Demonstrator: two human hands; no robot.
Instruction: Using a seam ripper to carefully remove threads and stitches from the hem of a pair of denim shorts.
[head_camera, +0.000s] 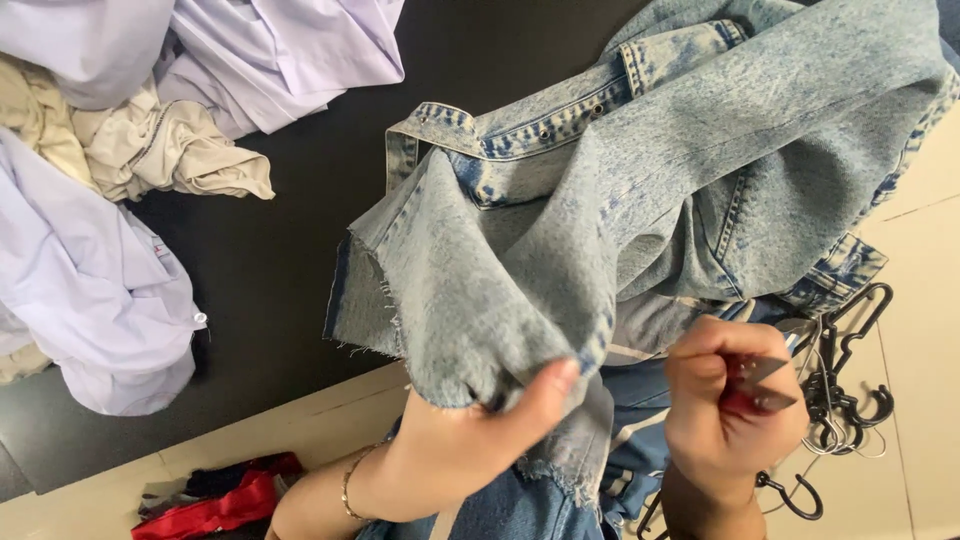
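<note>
Denim jacket (640, 180) fills the middle and right of the frame, draped over the black counter (270, 260). Left hand (470, 440) pinches its frayed hem; right hand (730, 410) is clenched on a dark red tag (755, 385). Looks thick, floppy, heavyish, so grab seams.

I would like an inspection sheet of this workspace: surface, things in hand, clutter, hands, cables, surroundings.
Surface: black table, partly covered.
Job's things: light blue denim garment with frayed edge; small dark red item.
Clutter: pale lilac shirts, beige garment on the table.
Grippers: left hand pinches the denim; right hand holds the red item.
Cables: nothing seen.
Surroundings: black hangers at right; red and dark cloths on the light floor.
</note>
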